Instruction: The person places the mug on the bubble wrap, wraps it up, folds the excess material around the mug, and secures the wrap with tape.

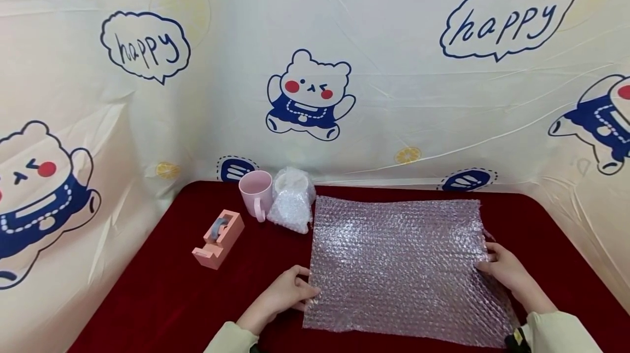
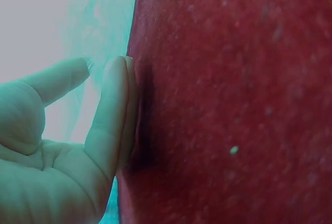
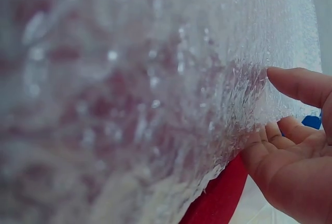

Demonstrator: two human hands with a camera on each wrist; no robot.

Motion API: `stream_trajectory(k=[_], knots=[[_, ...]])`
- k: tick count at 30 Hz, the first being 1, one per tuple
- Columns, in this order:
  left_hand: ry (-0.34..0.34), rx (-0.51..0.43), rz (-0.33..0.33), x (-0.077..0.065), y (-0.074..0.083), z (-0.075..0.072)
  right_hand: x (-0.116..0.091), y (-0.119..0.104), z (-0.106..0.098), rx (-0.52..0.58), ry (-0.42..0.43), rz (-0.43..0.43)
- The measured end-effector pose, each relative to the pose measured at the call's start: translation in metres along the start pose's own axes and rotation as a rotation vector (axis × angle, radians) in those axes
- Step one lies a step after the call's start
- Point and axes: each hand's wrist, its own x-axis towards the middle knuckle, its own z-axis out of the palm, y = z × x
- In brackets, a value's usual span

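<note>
A sheet of bubble wrap [image 1: 394,265] lies spread out in the head view. At its left edge is my left hand [image 1: 287,290], thumb tip over the border. In the left wrist view the left hand [image 2: 67,146] has straight fingers against the red cloth, thumb apart from them. My right hand [image 1: 509,273] holds the sheet's right edge. Seen from the right wrist, the right hand [image 3: 295,146] has its thumb on top of the bubble wrap [image 3: 155,89] and its fingers underneath, lifting that border slightly.
A pink mug [image 1: 256,194] stands at the back, next to a bubble-wrapped object [image 1: 291,202]. Nearer and to the left sits a pink tape dispenser [image 1: 219,239] with a roll of tape. Dark red cloth [image 1: 162,287] covers the table, and a printed curtain [image 1: 394,96] hangs behind it.
</note>
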Motion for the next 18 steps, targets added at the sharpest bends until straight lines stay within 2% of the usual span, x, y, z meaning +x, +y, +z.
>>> stream_trajectory(k=[4, 8, 14, 18], knots=[[0.090, 0.003, 0.017, 0.002, 0.001, -0.005, -0.001, -0.001, 0.000, 0.004, -0.005, 0.009], [0.251, 0.006, 0.033, 0.004, 0.005, -0.014, -0.002, -0.001, -0.003, 0.019, -0.010, 0.027], [0.470, -0.006, 0.042, 0.005, 0.013, -0.039, -0.008, 0.004, -0.011, 0.030, -0.023, 0.051], [0.569, -0.022, 0.077, 0.006, 0.018, -0.056, -0.017, 0.012, -0.018, 0.017, -0.024, 0.053]])
